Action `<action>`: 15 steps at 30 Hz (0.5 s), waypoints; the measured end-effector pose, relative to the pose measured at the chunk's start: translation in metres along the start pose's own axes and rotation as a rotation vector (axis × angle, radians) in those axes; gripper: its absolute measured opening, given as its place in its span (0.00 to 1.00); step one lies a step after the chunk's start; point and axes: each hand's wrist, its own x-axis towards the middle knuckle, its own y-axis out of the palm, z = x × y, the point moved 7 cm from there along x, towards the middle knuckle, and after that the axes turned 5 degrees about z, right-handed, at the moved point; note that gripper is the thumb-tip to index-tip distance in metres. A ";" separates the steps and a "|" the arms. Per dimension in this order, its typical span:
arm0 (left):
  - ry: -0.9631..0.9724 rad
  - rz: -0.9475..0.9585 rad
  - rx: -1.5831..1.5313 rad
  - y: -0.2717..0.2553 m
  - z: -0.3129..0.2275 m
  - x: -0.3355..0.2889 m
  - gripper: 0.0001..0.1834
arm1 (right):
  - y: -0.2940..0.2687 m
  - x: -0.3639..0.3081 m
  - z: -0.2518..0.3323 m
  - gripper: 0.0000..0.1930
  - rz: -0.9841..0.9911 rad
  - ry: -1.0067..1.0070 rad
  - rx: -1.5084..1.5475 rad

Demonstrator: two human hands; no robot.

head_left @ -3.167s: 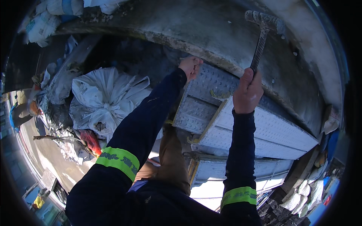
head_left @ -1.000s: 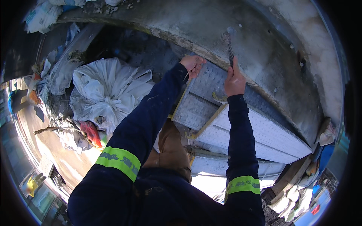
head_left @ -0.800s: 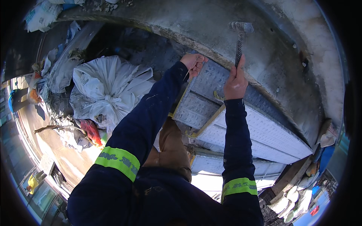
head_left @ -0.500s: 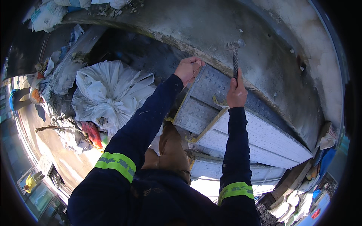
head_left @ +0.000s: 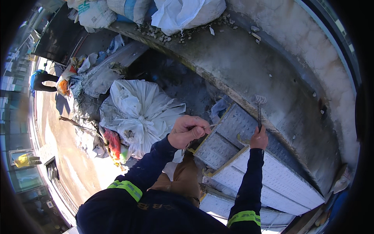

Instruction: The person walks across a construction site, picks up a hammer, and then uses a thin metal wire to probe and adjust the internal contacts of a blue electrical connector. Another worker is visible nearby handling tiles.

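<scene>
My left hand is closed in a pinch, with a thin, pale, wire-like piece sticking out from its fingertips. It hovers just left of the yellow-edged end of a dimpled grey metal plank. My right hand grips a hammer by its ribbed, rebar-like handle. The hammer's head points away from me, over the edge of the concrete ledge. Below my right forearm lies a second, sunlit white-grey plank, overlapping the first. A curved yellowish piece sits between the planks, near my right hand.
A large knotted white plastic bundle lies left of my left arm, beside red and mixed rubbish. Filled sacks and loose stones rest on the ledge. At the far left, a person in dark trousers bends over; another wears yellow.
My left hand has drawn back from the plank's far corner toward me, still pinched. The hammer has dropped slightly, still in my right hand. The view has shifted, showing more of the sacks.
</scene>
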 end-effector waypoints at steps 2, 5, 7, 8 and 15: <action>0.107 0.052 0.096 -0.001 -0.017 -0.004 0.11 | 0.007 0.000 0.003 0.16 0.043 -0.015 -0.017; 0.251 0.096 0.196 0.003 -0.047 -0.013 0.10 | 0.016 -0.004 0.004 0.15 0.069 -0.013 -0.025; 0.282 0.096 0.238 0.006 -0.063 -0.017 0.10 | 0.022 -0.001 0.005 0.15 0.069 -0.001 -0.003; 0.288 0.089 0.258 0.006 -0.068 -0.023 0.10 | 0.025 -0.002 0.004 0.15 0.078 0.009 0.018; 0.298 0.070 0.244 -0.006 -0.086 -0.046 0.10 | 0.042 0.001 0.007 0.14 0.146 0.102 0.025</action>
